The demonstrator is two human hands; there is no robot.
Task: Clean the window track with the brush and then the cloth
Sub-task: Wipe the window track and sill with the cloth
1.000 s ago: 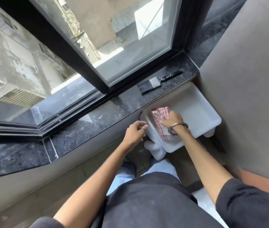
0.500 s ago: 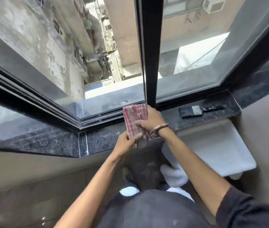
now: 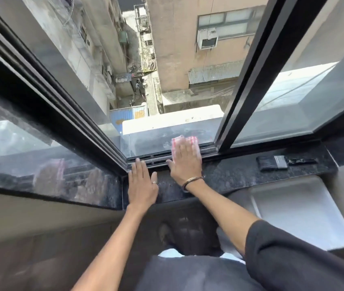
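The red-and-white checked cloth (image 3: pixel 194 140) lies across the black window track (image 3: pixel 158 158), its far edge over the outer ledge. My right hand (image 3: pixel 184 161) presses flat on top of the cloth, fingers together, hiding most of it. My left hand (image 3: pixel 141 181) rests flat and empty on the dark granite sill (image 3: pixel 230 175), fingertips at the track's near rail by the left corner. The black-bristled brush (image 3: pixel 276 162) lies on the sill to the right, apart from both hands.
A white plastic tray (image 3: pixel 299 211) stands below the sill at the right. The sliding pane's black frame (image 3: pixel 249 80) rises just right of my right hand. The window is open, with a deep drop to an alley beyond the grey outer ledge (image 3: pixel 152 139).
The cloth went from the tray up to the sill, held in both hands, and now lies on the track under my right hand. My left hand let go and lies flat on the sill.
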